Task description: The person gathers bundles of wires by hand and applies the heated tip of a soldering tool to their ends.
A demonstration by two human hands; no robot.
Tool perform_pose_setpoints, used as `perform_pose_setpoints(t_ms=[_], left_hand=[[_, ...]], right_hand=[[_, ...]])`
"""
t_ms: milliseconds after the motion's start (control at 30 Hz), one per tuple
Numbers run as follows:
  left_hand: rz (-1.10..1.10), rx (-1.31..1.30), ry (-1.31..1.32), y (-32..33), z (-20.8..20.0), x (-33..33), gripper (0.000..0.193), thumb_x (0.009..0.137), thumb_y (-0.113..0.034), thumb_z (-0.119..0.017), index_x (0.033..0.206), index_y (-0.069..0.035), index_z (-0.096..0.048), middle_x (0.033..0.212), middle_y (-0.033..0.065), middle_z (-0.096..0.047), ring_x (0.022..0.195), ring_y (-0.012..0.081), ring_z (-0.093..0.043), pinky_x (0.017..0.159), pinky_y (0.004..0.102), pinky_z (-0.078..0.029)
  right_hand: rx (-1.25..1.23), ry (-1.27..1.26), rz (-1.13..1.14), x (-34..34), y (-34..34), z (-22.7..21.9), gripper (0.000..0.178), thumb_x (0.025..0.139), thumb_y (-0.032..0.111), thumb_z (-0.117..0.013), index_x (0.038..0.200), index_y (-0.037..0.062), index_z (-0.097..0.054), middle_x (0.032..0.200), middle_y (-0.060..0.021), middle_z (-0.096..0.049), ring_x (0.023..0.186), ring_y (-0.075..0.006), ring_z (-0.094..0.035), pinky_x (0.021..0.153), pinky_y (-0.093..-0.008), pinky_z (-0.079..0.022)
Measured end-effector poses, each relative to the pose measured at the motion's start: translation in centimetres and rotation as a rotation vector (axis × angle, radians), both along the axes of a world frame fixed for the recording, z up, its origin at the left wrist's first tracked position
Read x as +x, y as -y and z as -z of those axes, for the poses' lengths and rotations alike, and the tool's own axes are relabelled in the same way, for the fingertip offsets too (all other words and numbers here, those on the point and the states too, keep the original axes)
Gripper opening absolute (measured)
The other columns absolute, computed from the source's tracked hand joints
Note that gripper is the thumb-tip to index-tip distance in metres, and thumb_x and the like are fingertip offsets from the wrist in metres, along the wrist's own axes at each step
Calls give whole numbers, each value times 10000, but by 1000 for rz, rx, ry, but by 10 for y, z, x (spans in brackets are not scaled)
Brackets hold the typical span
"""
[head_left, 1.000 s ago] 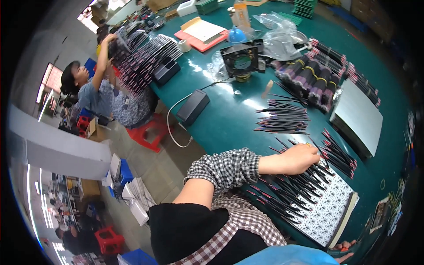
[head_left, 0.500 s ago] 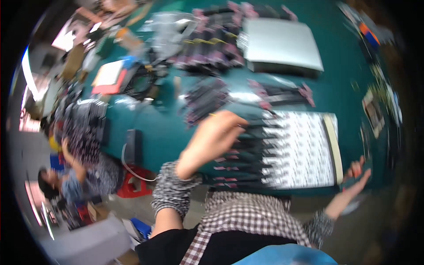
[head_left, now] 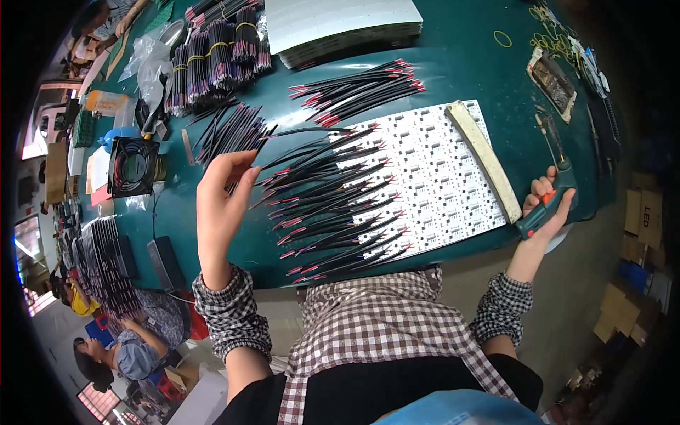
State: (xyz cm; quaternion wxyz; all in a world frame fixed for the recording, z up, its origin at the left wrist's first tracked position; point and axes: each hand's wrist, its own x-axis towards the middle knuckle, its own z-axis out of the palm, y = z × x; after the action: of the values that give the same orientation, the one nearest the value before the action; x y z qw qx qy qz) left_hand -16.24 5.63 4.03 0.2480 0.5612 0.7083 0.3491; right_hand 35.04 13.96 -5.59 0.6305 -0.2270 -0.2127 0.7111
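Observation:
My left hand (head_left: 230, 188) is closed in a pinch, palm inward, over the left ends of black wires (head_left: 312, 170). One wire end meets its fingertips, but whether it is gripped I cannot make out. These wires, with red tips, lie in a row across the left edge of a white circuit board panel (head_left: 432, 177). A cream strip (head_left: 485, 161) lies along the panel's right side. To the right of it, my right hand (head_left: 544, 198) is wrapped round a green soldering gun (head_left: 567, 185) with a red trigger, its metal tip pointing away from me.
Loose wires (head_left: 230, 134) lie beyond my left hand, and another pile (head_left: 361, 88) beyond the panel. Banded wire bundles (head_left: 216, 60) and a stack of white panels (head_left: 347, 28) stand farther back. A small fan (head_left: 133, 166) is at left; a dark, stained tray (head_left: 552, 83) at right.
My left hand has moved left off the wires over the panel's edge. My right hand has come up from beside the table's edge, with the soldering gun now plainly visible. The view has shifted.

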Motion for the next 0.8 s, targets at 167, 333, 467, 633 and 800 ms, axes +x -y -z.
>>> perform_pose_setpoints(t_ms=[167, 333, 467, 633, 800], left_hand=[[-50, -49, -92, 7, -6, -16, 227, 913, -61, -665, 1133, -6, -647, 1010, 49, -674, 895, 85, -620, 795, 234, -493], [-127, 8, -143, 1, -6, -31, 208, 871, -18, -676, 1076, 9, -649, 950, 97, -641, 836, 159, -652, 745, 267, -523], [-71, 53, -303, -15, 4, -44, 242, 829, -74, -700, 1055, -6, -649, 959, 149, -641, 868, 299, -644, 761, 353, -515], [-74, 43, -478, -34, 8, -57, 265, 801, -100, -713, 1043, -16, -647, 998, 158, -654, 931, 327, -651, 781, 400, -511], [-148, -51, -440, -42, 22, -68, 285, 774, -109, -725, 1033, -18, -650, 985, 145, -662, 930, 321, -652, 813, 391, -520]], right_hand=[[-37, 31, 24, 2, 3, -9, 691, 945, 492, -587, 1360, -31, -408, 923, -48, -506, 856, -152, -507, 636, -260, -535], [9, 270, 159, 3, 22, -43, 708, 951, 503, -571, 1378, -36, -401, 931, -39, -498, 851, -145, -493, 608, -247, -495], [63, 380, 153, 2, 34, -55, 674, 993, 459, -514, 1397, -62, -375, 958, -56, -498, 873, -154, -495, 642, -242, -504], [27, 486, 240, -20, 41, -65, 660, 1004, 469, -484, 1371, -73, -402, 938, -50, -523, 849, -142, -510, 605, -214, -511], [12, 506, 282, -29, 45, -73, 630, 1010, 453, -480, 1358, -69, -416, 933, -54, -533, 839, -140, -520, 577, -222, -521]])
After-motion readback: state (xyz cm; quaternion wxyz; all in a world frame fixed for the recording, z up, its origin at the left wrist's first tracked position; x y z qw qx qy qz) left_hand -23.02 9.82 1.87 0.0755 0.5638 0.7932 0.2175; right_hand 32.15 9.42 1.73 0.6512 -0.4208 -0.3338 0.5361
